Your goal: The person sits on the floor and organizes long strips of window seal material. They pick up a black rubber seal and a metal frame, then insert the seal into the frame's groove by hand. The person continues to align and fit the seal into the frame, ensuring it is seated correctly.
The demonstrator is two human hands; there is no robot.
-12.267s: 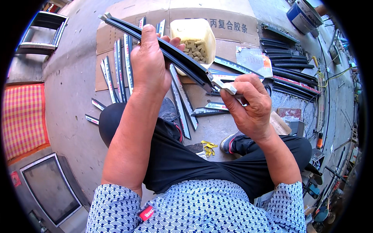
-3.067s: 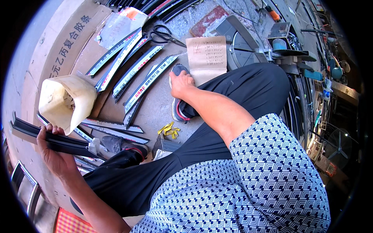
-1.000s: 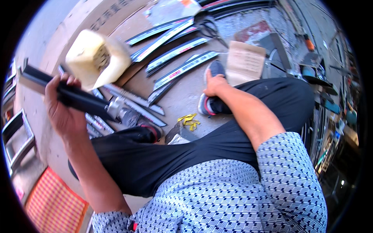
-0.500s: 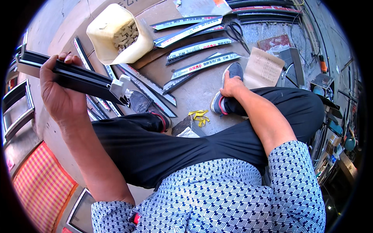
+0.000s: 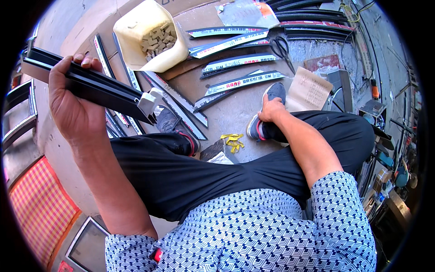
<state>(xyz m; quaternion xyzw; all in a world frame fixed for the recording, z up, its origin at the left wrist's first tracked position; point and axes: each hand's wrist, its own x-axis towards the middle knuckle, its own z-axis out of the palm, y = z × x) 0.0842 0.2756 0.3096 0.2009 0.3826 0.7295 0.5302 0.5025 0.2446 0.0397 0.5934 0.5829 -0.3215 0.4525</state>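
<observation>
My left hand [image 5: 78, 106] is raised at the left, its fingers wrapped round a pair of short black frame profiles [image 5: 106, 90]. A light grey corner block [image 5: 146, 104] sits at the profiles' lower right end, with another pale piece [image 5: 156, 93] just behind it. My right hand [image 5: 273, 110] rests low on the right shoe [image 5: 275, 92], thumb on one side and the other fingers bunched over it. Part of those fingers is hidden. Beneath the held profiles, the left shoe [image 5: 168, 120] stands beside several loose black strips [image 5: 179, 106] with white printed film.
A cream plastic tub [image 5: 128, 47] holding many small grey blocks [image 5: 159, 41] stands ahead. More film-covered profiles [image 5: 244, 80] lie fanned to its right, near black scissors [image 5: 282, 49]. A handwritten cardboard sheet [image 5: 309, 88] and yellow scraps [image 5: 233, 141] lie near my feet.
My view has shifted slightly, so the tub and strips appear a little to the right. The held profiles have moved slightly to the right and down; both hands keep their holds.
</observation>
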